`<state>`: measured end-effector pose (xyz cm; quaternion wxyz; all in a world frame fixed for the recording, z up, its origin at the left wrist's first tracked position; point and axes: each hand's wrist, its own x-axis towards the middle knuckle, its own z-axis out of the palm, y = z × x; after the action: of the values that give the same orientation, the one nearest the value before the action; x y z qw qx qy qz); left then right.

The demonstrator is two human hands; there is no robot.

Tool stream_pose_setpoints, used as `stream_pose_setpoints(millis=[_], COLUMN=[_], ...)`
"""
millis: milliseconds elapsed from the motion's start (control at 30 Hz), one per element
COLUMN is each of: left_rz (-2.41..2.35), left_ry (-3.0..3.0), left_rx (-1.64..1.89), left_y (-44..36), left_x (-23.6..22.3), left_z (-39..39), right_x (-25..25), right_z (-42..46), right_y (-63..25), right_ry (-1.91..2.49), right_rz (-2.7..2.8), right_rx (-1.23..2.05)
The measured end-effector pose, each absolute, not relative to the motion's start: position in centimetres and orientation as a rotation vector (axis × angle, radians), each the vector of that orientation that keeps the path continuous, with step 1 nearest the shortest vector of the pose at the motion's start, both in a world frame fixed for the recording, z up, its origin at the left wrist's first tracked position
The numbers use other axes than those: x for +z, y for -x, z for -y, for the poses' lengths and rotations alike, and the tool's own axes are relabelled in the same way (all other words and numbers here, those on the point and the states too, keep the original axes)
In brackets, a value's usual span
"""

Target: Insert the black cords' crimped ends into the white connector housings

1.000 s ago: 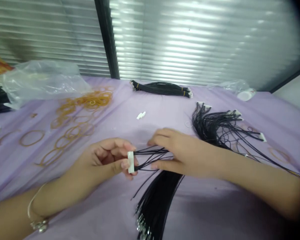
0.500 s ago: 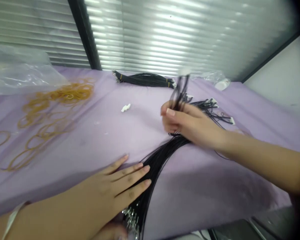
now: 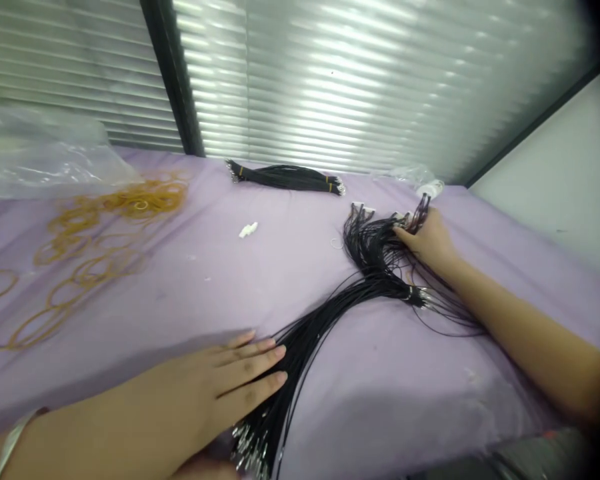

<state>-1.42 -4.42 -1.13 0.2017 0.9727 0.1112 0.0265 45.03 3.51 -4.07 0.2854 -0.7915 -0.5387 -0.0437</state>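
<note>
The left hand [image 3: 215, 387] lies palm down, fingers extended — across the black cord bundle [image 3: 325, 320] on the purple cloth [image 3: 180, 293]. The right hand [image 3: 430, 243], arm outstretched, grasps black cords [image 3: 420, 213] — near the blinds [image 3: 305, 80].

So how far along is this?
Looks done: the black bundle at the back, yellow-banded near both ends.
In hand: the right hand is at the white-ended cords, grip unclear; the left hand lies on the long black bundle.
Probably left: banding that one, no yellow band visible on it; loose yellow bands lie at left.
</note>
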Motion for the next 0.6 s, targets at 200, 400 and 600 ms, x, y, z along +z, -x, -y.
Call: stream_pose_setpoints(millis=[200, 400, 600], left_rz=[-0.153, -0.301, -0.515], left_ry=[-2.737, -2.305, -2.005], left_rx=[0.194, 0.49, 0.611], left_y=[1.7, 0.7, 1.0], left_x=[0.5, 1.4, 0.5], left_z=[4.0, 3.8, 3.1], right_x=[0.5, -0.9, -4.2], right_z=[-5.2, -9.4, -11.0], right_y=[-44.2, -29.5, -20.3], right_ry=[1.994, 1.487, 1.192], right_rz=[1.681, 2.285, 2.447], right_rx=[-0.311, 0.125, 0.31])
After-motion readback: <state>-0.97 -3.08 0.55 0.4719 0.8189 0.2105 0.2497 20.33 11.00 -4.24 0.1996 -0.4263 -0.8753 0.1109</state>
